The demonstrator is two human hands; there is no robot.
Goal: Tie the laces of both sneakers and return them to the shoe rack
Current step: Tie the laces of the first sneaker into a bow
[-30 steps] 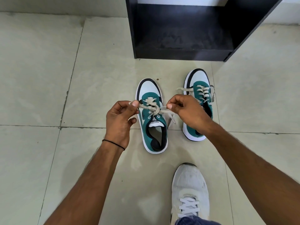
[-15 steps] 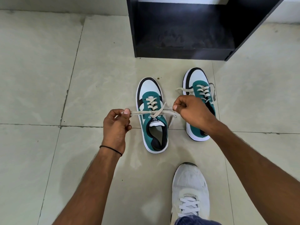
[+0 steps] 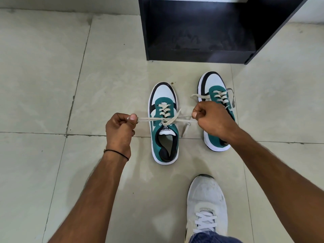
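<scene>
Left hand [image 3: 121, 128] closed, thumb and fingers pinching one lace end; right hand [image 3: 211, 120] fisted on other end. Laces [image 3: 168, 119] drawn taut across near-left sneaker [image 3: 164, 123], knot over tongue. Judgement: pull level and equal, seat knot snug at top eyelets, keep tension before forming loops. Second sneaker [image 3: 217, 95] far right, partly behind right hand, laces loose, untied. Both on pale tiled floor [image 3: 52, 85], grout lines visible. Black shoe rack [image 3: 201, 32] beyond, shelf bare. Person's white shoe [image 3: 206, 204] near.
</scene>
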